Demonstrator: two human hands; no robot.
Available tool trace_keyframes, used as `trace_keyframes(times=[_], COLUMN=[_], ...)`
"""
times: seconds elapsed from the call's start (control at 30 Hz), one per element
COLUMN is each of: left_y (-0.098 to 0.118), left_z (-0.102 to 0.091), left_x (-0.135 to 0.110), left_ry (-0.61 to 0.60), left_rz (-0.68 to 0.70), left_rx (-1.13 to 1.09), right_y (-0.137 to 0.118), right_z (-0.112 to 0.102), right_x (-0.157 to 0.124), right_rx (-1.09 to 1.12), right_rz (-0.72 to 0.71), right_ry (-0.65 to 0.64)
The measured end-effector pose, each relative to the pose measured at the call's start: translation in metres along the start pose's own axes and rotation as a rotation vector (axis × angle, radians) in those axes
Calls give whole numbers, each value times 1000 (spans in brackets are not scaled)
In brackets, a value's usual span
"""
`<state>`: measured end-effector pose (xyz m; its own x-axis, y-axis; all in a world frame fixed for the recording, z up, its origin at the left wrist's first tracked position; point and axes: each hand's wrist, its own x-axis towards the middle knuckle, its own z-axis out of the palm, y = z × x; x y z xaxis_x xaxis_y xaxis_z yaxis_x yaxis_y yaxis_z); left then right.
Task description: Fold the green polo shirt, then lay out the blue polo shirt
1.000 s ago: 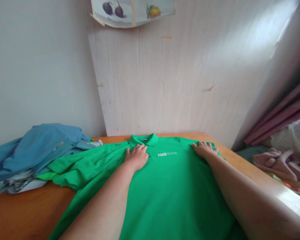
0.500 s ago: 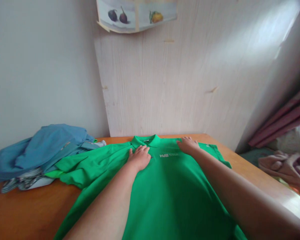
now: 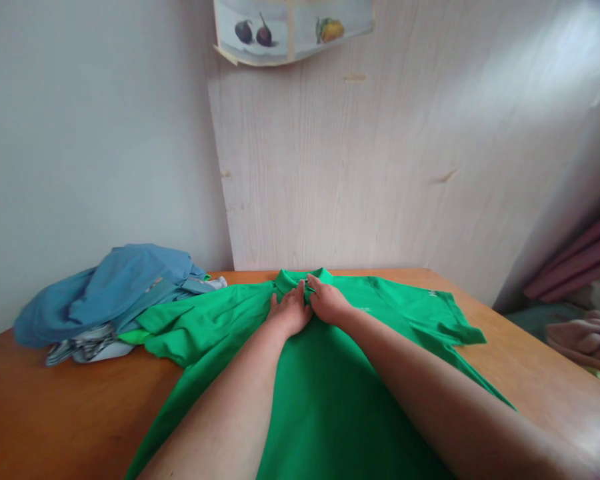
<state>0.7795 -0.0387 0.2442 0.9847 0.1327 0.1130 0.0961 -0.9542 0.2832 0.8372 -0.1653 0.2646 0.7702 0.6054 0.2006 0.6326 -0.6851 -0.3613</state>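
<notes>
A green polo shirt (image 3: pixel 340 387) lies spread front-up on the wooden table (image 3: pixel 55 413), its collar (image 3: pixel 287 280) toward the wall. My left hand (image 3: pixel 289 312) rests flat on the chest just below the collar, fingers stretched toward it. My right hand (image 3: pixel 329 304) sits beside it, touching it, with fingertips bent and pinching the fabric at the placket under the collar. Both forearms lie over the shirt's body. The right sleeve (image 3: pixel 450 320) is spread out flat; the left sleeve (image 3: pixel 180 333) is rumpled.
A heap of blue and striped clothes (image 3: pixel 115 293) lies at the table's back left, touching the shirt's left sleeve. A pale wood panel (image 3: pixel 360 173) stands behind the table with a fruit picture (image 3: pixel 290 30) on it. Pink bedding (image 3: pixel 580 333) lies off the right edge.
My right hand has slid left from the shirt's right shoulder to the collar, meeting my left hand. My left hand crept slightly up toward the collar. The view shifted left.
</notes>
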Motion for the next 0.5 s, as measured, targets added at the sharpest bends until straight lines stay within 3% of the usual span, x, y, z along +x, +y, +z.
trace_keyframes(times=[0.23,0.5], left_y=[-1,-2], left_z=[1,2], left_x=[1,-1], left_ry=[-1,-21], left_rz=[-9,20], left_rx=[-43,67], right_y=[4,-1], right_z=[20,9], right_x=[3,-15], right_rx=[62,-5], right_rz=[7,32], right_ry=[-25,-2])
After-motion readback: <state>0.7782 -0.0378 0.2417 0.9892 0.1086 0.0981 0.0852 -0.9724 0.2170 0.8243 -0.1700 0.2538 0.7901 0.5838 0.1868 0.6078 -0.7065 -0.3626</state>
